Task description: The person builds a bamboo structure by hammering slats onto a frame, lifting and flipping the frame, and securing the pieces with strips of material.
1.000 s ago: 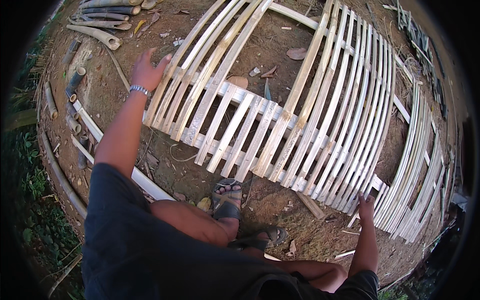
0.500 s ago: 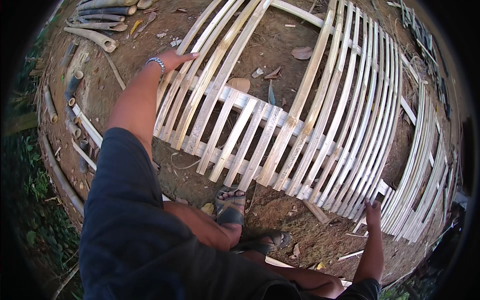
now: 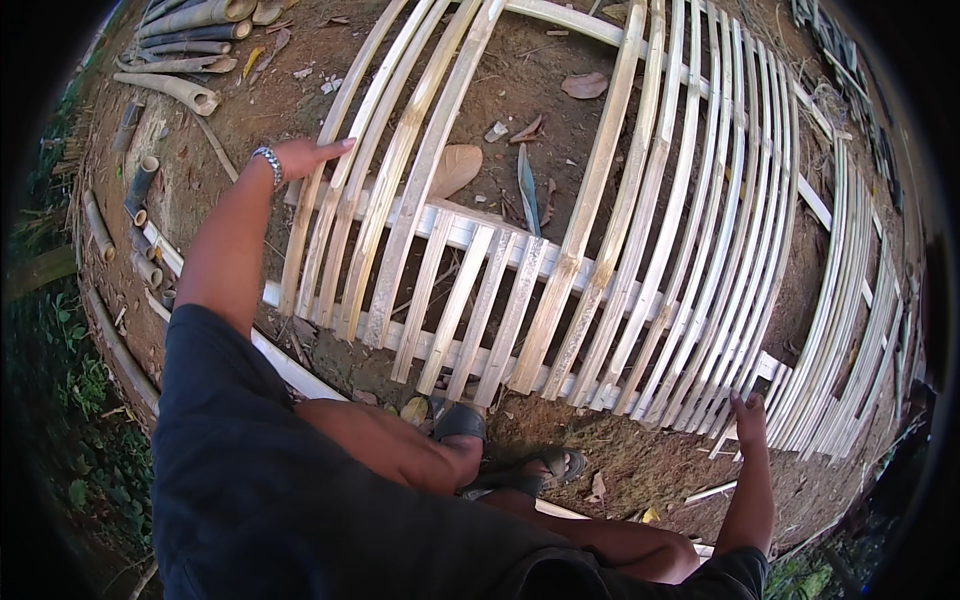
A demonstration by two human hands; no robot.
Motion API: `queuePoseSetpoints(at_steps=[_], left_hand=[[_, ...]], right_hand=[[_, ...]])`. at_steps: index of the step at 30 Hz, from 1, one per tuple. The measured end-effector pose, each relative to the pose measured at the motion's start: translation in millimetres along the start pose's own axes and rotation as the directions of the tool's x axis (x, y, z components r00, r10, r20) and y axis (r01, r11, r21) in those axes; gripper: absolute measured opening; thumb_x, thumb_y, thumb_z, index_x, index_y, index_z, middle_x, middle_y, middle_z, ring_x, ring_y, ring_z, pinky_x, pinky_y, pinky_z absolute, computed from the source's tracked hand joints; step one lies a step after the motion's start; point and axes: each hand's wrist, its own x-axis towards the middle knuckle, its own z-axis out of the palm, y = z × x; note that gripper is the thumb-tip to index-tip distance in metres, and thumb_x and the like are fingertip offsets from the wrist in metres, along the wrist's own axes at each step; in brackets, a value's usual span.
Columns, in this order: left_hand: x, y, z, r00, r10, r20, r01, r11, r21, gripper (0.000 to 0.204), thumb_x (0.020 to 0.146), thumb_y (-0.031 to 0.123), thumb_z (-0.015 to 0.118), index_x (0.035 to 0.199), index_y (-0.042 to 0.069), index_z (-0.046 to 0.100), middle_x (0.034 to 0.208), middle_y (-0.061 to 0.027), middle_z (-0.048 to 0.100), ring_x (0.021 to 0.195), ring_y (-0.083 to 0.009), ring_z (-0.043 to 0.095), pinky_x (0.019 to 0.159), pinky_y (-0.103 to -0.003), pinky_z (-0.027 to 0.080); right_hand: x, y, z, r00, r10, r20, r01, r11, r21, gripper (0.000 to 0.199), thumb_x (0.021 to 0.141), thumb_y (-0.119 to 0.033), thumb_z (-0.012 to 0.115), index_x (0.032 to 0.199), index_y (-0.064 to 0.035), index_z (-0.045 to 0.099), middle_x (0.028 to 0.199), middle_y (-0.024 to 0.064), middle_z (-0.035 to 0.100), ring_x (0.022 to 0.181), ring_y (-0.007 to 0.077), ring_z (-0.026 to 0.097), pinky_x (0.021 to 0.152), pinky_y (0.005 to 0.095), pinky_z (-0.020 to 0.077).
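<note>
Hands: left hand (image 3: 305,157) flat, open on bamboo panel (image 3: 560,270); right hand (image 3: 748,415) fingers hidden.

No packages, labels, signs or screens visible anywhere in view.

outdoor bamboo-working yard | dirt ground (image 3: 560,130) | split-bamboo lattice (image 3: 560,280) | cut bamboo poles (image 3: 180,60)

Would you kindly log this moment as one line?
left hand: flat on bamboo slat panel | right hand: on panel's near edge | panel: lying on dirt ground
</note>
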Motion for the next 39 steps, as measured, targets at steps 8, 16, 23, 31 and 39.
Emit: queuePoseSetpoints(at_steps=[8, 16, 23, 31, 39], left_hand=[[23.3, -12.1, 3.4, 1.000, -0.028, -0.004, 0.029, 0.996, 0.086, 0.120, 0.076, 0.095, 0.041, 0.131, -0.009, 0.062, 0.141, -0.0357, 0.053, 0.135, -0.0447, 0.051, 0.113, -0.048, 0.039], [28.2, -21.0, 17.5, 0.996, -0.009, -0.088, 0.011, 1.000, 0.028, 0.109, 0.075, 0.098, 0.036, 0.100, -0.001, 0.077, 0.116, -0.0298, 0.068, 0.111, -0.0403, 0.064, 0.101, -0.047, 0.046], [28.2, -15.4, 40.8, 0.946, 0.044, -0.320, -0.103, 0.980, -0.170, 0.099, 0.078, 0.090, 0.052, 0.094, -0.005, 0.074, 0.089, -0.0250, 0.073, 0.088, -0.0352, 0.071, 0.092, -0.044, 0.052], [9.9, -5.9, 60.7, 0.703, -0.057, -0.709, -0.083, 0.983, -0.161, 0.097, 0.080, 0.077, 0.066, 0.130, -0.006, 0.062, 0.122, -0.0284, 0.067, 0.126, -0.0383, 0.060, 0.112, -0.048, 0.042], [-106.7, 95.5, 182.6, 0.453, 0.707, -0.543, -0.599, 0.693, 0.403, 0.100, 0.087, 0.059, 0.067, 0.157, -0.001, 0.027, 0.165, -0.0226, 0.023, 0.155, -0.0376, 0.016, 0.124, -0.059, 0.003]], right_hand=[[-4.3, -9.4, -6.7, 0.999, 0.037, -0.038, -0.040, 0.995, -0.086, 0.041, 0.093, -0.039, 0.074, 0.103, -0.0033, 0.057, 0.082, 0.0010, 0.057, 0.074, 0.0124, 0.049, 0.070, 0.0323, 0.0429], [0.4, -6.4, -7.8, 0.996, 0.022, -0.083, -0.031, 0.993, -0.118, 0.051, 0.089, -0.045, 0.076, 0.103, -0.0009, 0.056, 0.087, 0.0061, 0.055, 0.080, 0.0187, 0.050, 0.075, 0.0367, 0.0453], [1.7, 12.9, -5.2, 0.983, -0.020, -0.184, 0.014, 0.999, -0.036, 0.046, 0.090, -0.042, 0.077, 0.101, -0.0013, 0.057, 0.082, 0.0035, 0.055, 0.076, 0.0167, 0.050, 0.071, 0.0354, 0.0449], [-3.7, -6.6, 11.7, 0.983, 0.016, -0.183, -0.006, 0.998, 0.055, 0.049, 0.092, -0.040, 0.075, 0.116, -0.0014, 0.058, 0.090, 0.0056, 0.066, 0.080, 0.0147, 0.061, 0.074, 0.0334, 0.0496], [-1.6, 41.6, -0.6, 0.945, -0.012, -0.327, -0.044, 0.985, -0.165, 0.060, 0.092, -0.045, 0.073, 0.130, -0.0011, 0.057, 0.100, 0.0135, 0.069, 0.089, 0.0296, 0.066, 0.081, 0.0428, 0.0512]])
